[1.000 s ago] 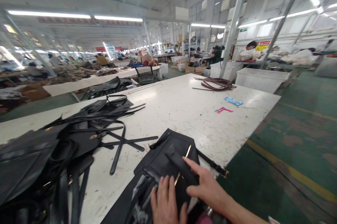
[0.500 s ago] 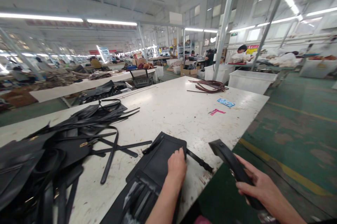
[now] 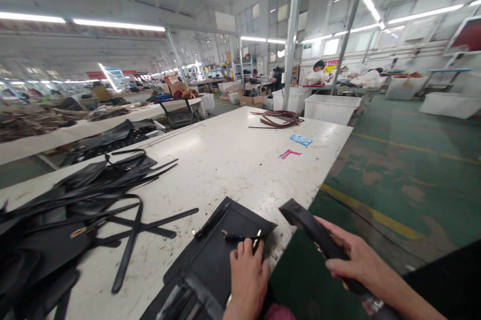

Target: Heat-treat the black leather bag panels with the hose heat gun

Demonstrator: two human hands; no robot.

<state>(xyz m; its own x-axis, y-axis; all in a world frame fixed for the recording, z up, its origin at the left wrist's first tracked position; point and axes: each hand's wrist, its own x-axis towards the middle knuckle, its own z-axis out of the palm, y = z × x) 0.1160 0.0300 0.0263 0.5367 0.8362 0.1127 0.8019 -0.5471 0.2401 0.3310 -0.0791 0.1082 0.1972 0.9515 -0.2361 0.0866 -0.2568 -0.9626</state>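
Note:
A black leather bag (image 3: 214, 232) lies flat at the table's front edge. A short black strap (image 3: 240, 236) with gold-coloured metal fittings lies folded across its upper part. My left hand (image 3: 248, 265) rests on the bag, its curled fingers at the strap's right end beside a gold fitting. What lies under the fingertips is partly hidden. Off the table's right edge, my right hand (image 3: 353, 257) is wrapped round a black curved hand tool (image 3: 315, 232). Its flared flat end points toward the bag; its lower end looks translucent.
A heap of black leather bags and straps (image 3: 78, 210) covers the table's left side. Brown straps (image 3: 278, 118), a blue-and-white card (image 3: 300, 139) and a pink item (image 3: 290, 153) lie farther back. A metal post (image 3: 292, 34) and white bins (image 3: 330, 109) stand beyond. People work in the distance.
The strap that stuck out right over the table now lies folded over the bag. My left hand has moved down toward me. The view has turned right.

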